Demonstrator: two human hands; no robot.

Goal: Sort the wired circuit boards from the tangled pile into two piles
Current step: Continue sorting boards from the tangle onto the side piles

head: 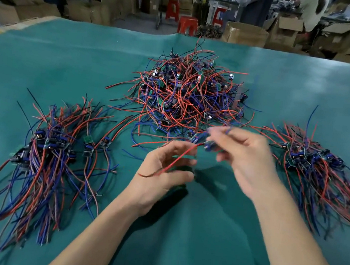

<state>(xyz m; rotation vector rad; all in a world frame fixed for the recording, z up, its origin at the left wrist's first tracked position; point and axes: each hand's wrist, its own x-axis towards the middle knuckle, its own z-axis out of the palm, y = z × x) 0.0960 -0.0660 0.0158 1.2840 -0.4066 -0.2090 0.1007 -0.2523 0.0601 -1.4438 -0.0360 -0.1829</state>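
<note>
A tangled pile of small circuit boards with red, blue and black wires lies in the middle of the green table. A sorted pile lies at the left, its wires trailing toward me. Another sorted pile lies at the right. Just in front of the tangled pile, my right hand pinches a small wired board, blurred by motion. My left hand has its fingers curled round the red wire that runs from that board.
Bare green table surface lies between the piles and toward me. Beyond the far table edge stand cardboard boxes, red stools and other workbenches, where a person is working.
</note>
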